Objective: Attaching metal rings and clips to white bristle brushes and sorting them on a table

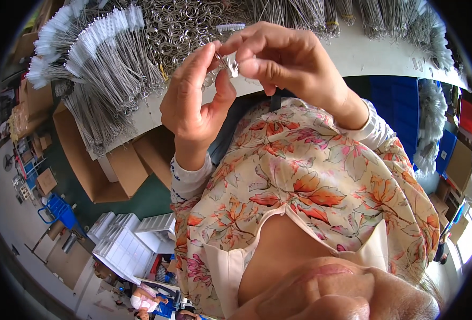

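Both hands are raised close together above the table edge. My left hand (196, 101) pinches a few small shiny metal rings (229, 67) between thumb and fingertips. My right hand (294, 64) comes in from the other side, thumb and fingers pressed together right beside the rings; what lies between them is hidden. A white-bristled brush head (230, 27) shows just beyond the right fingers, and I cannot tell whether it is held or lies on the table. Behind the hands spreads a heap of loose metal rings (180, 24).
Bundles of wire-handled brushes (116, 64) lie at the left of the white table (353, 50), with more wire bundles (401, 24) at the far right. An open cardboard box (94, 170) stands below on the left. Blue bins (396, 117) stand at the right.
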`<state>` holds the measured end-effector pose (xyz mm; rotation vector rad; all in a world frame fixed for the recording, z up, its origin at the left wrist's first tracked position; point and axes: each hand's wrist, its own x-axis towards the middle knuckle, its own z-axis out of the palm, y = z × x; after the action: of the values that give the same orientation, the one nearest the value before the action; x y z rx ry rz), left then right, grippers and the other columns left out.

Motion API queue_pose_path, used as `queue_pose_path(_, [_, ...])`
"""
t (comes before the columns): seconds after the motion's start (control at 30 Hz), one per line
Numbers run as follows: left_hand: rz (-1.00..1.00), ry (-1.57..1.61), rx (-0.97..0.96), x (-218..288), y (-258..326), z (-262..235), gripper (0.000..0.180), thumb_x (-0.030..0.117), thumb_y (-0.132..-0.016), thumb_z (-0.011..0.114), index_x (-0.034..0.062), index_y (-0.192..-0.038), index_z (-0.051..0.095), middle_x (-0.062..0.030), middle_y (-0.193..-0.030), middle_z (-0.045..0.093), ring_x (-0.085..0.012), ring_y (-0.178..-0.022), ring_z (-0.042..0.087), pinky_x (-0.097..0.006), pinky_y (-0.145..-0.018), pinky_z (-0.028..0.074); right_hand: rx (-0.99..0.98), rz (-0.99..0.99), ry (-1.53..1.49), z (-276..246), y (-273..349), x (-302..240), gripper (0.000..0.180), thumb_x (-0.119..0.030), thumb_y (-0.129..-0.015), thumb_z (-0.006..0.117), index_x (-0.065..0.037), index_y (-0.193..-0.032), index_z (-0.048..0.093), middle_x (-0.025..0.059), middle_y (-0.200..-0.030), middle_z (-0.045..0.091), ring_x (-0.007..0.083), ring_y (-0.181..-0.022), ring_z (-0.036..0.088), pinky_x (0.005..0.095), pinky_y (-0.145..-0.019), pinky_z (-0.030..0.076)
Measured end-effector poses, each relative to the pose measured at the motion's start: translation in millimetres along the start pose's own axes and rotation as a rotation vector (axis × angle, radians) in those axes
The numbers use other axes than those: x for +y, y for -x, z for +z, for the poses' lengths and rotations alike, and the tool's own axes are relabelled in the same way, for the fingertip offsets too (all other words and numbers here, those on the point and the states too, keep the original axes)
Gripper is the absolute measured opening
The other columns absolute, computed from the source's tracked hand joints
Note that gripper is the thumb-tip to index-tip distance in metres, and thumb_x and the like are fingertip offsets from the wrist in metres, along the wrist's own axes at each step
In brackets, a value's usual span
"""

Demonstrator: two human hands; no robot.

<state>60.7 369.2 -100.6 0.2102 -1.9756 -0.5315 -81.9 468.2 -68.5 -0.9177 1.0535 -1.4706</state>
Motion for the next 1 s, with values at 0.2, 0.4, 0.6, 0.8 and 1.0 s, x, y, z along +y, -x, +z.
queue_pose_path(0.2, [-0.406,0.402,0.009,13,4,-7,0.030,-0.010,-0.076,0.060,-0.0070,-0.106,0.057,-0.0186,-0.103,0.061,-0.0195,-0.086,0.064,-0.026,-0.070,0.055,-0.064,-0.306,0.489,-2,0,0,0.009,-0.004,-0.076,0.067,-0.002,-0.085,0.066,0.0074,-0.091,0.063,0.0179,-0.082,0.062,0.0276,-0.067,0.050])
queue_pose_path(0.4, [-0.553,0.684,0.017,15,6,-9,0.025,-0.009,-0.077,0.060,-0.0075,-0.102,0.057,-0.0202,-0.104,0.061,-0.0188,-0.089,0.063,-0.026,-0.075,0.054,-0.143,-0.500,0.634,-9,-3,4,0.009,-0.005,-0.079,0.066,-0.002,-0.087,0.065,0.0048,-0.089,0.062,0.0146,-0.078,0.062,0.0247,-0.061,0.049])
queue_pose_path(0.6, [-0.134,0.141,0.068,11,1,-2,0.027,-0.004,-0.075,0.063,-0.0069,-0.102,0.059,-0.0180,-0.094,0.065,-0.0229,-0.078,0.067,-0.029,-0.066,0.058,0.027,0.003,0.008,-3,-4,3,0.016,-0.020,-0.086,0.063,-0.004,-0.090,0.064,-0.0025,-0.072,0.060,0.0035,-0.060,0.053,0.0176,-0.051,0.041])
queue_pose_path(0.8, [-0.128,0.090,0.046,5,1,-3,0.028,-0.005,-0.074,0.064,-0.0071,-0.101,0.060,-0.0158,-0.093,0.066,-0.0215,-0.079,0.067,-0.027,-0.066,0.057,0.003,-0.001,0.000,4,-9,6,0.018,-0.021,-0.087,0.062,-0.004,-0.089,0.063,-0.0019,-0.070,0.058,0.0032,-0.057,0.052,0.0174,-0.048,0.039])
queue_pose_path(1.0, [-0.244,0.286,-0.052,-3,-7,-13,0.027,-0.010,-0.073,0.062,-0.0086,-0.100,0.061,-0.0160,-0.095,0.066,-0.0198,-0.081,0.066,-0.026,-0.069,0.057,-0.102,0.176,0.098,-7,-17,-14,0.024,-0.022,-0.092,0.054,-0.001,-0.086,0.063,-0.0036,-0.060,0.050,0.0066,-0.059,0.052,0.0226,-0.050,0.040])
